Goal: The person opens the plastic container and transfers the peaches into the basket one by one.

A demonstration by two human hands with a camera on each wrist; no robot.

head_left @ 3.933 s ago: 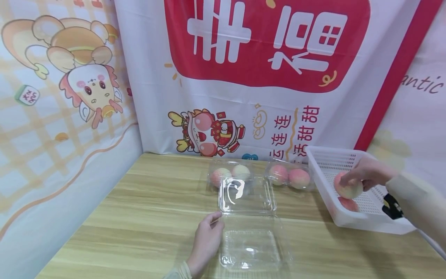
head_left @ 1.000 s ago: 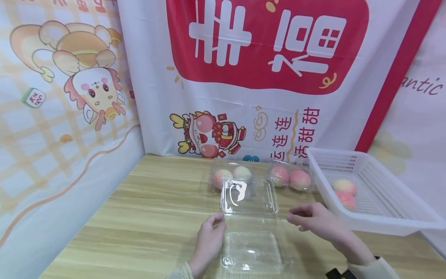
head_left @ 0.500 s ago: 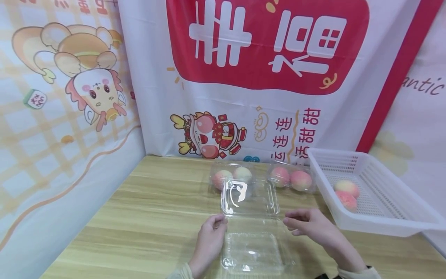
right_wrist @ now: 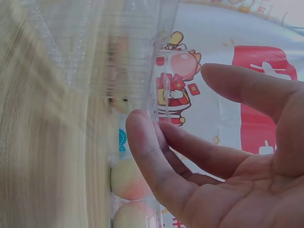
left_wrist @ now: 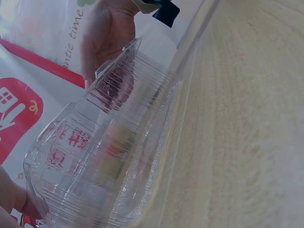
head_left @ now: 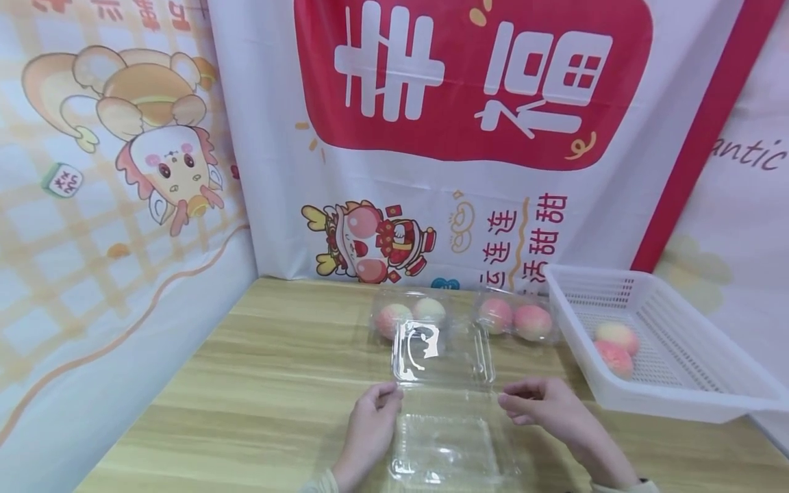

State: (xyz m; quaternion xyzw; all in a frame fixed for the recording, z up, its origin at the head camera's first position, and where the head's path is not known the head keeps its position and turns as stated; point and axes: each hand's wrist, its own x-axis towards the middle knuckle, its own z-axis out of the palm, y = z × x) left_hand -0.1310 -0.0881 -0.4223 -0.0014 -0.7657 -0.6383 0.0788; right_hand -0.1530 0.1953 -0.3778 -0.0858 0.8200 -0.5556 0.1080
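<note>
A clear plastic clamshell box [head_left: 445, 445] lies unfolded on the wooden table, its lid [head_left: 459, 359] spread toward the back and nothing inside. At its left edge, near the hinge, my left hand [head_left: 370, 426] pinches the rim between thumb and fingers; the left wrist view shows those fingers [left_wrist: 19, 197] at the box's corner. Opposite, my right hand [head_left: 555, 411] hovers by the right edge, fingers loosely bent. In the right wrist view its thumb and fingers stand apart with nothing between them. Two pink-and-cream peaches [head_left: 616, 339] lie in the white basket [head_left: 696, 405].
Behind the lid stands a clear box holding two peaches [head_left: 394, 320]. Another closed box with two pink peaches [head_left: 533, 322] sits beside it, close to the basket. A printed cloth [head_left: 271, 171] hangs along the back edge of the wooden table [head_left: 246, 383].
My right hand has let go of a peach in the basket and moved left to the clamshell's right edge, inching closer over the last second. The left hand stays at the box's left edge.
</note>
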